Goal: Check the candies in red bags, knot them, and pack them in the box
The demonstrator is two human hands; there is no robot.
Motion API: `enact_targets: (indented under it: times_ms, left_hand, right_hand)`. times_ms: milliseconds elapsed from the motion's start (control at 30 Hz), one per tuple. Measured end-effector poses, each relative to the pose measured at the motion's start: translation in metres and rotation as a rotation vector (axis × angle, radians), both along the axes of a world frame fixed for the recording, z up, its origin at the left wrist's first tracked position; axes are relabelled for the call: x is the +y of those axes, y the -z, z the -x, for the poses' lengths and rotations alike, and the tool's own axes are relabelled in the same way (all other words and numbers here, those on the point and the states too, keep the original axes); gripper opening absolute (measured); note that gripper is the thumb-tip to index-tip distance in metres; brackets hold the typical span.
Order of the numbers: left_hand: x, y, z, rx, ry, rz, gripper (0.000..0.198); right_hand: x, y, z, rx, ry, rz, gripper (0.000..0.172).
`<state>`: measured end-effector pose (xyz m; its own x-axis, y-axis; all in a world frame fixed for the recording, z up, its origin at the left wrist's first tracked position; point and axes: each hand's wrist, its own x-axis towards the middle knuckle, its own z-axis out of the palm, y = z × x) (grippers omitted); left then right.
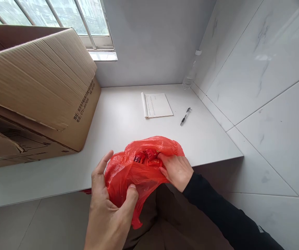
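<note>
The red bag (139,173), thin crinkled plastic, hangs over the front edge of the tabletop (118,118). Small red packets (148,158) show in its open mouth. The left hand (107,205) holds the bag from below, thumb and fingers clamped on the plastic. The right hand (177,170), in a black sleeve (225,211), reaches into the mouth with fingers curled together on a packet. A big corrugated box (34,90) stands at the left edge. A notepad (157,105) and a pen (185,116) lie toward the back, near the tiled wall (264,86).
</note>
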<state>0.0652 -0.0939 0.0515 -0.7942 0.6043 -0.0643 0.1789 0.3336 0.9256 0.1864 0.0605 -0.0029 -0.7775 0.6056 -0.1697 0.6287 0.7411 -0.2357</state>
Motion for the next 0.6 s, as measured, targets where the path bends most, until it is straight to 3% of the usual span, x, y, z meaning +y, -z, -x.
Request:
enact_targets:
  times_ms: [100,233,400,533,600]
  left_hand:
    - [-0.002,0.000,0.002,-0.002,0.001,-0.016,0.072]
    - [-0.004,0.002,0.006,-0.047,-0.017,-0.061,0.071]
    - [-0.004,0.006,0.008,-0.080,-0.067,-0.085,0.069]
    - [-0.003,0.006,0.009,-0.096,-0.065,-0.077,0.069]
    - [-0.004,0.007,0.010,-0.094,-0.060,-0.079,0.068]
  right_hand:
    - [0.000,-0.002,0.000,0.033,0.042,0.009,0.023]
    - [0.003,-0.013,-0.003,0.044,0.119,0.025,0.034]
    - [0.006,-0.016,-0.008,0.078,-0.035,0.125,0.035]
    - [0.006,-0.009,-0.002,0.120,0.003,0.142,0.052]
    - [0.005,-0.008,0.002,0.142,0.012,0.154,0.052]
